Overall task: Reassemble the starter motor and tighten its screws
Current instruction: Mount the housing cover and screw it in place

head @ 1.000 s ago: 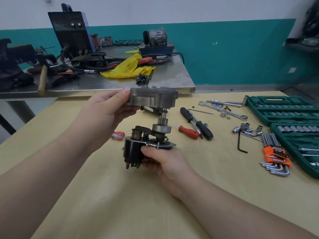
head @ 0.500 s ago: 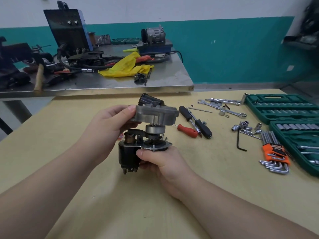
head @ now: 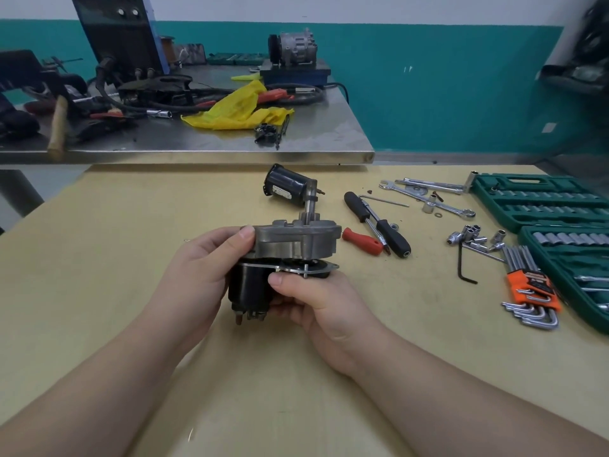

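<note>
grey metal housing [head: 298, 240] is now sitting down over the black motor body [head: 250, 286], the gap closed since a second ago. left hand [head: 201, 275] is gripping the housing, right hand [head: 316, 301] pinching the plate; screws are coming next.

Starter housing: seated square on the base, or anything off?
Not seated. The grey housing, gripped by the left hand, sits tilted over the plate the right hand holds, with a wedge gap on the right. No screws visibly fitted.
</note>
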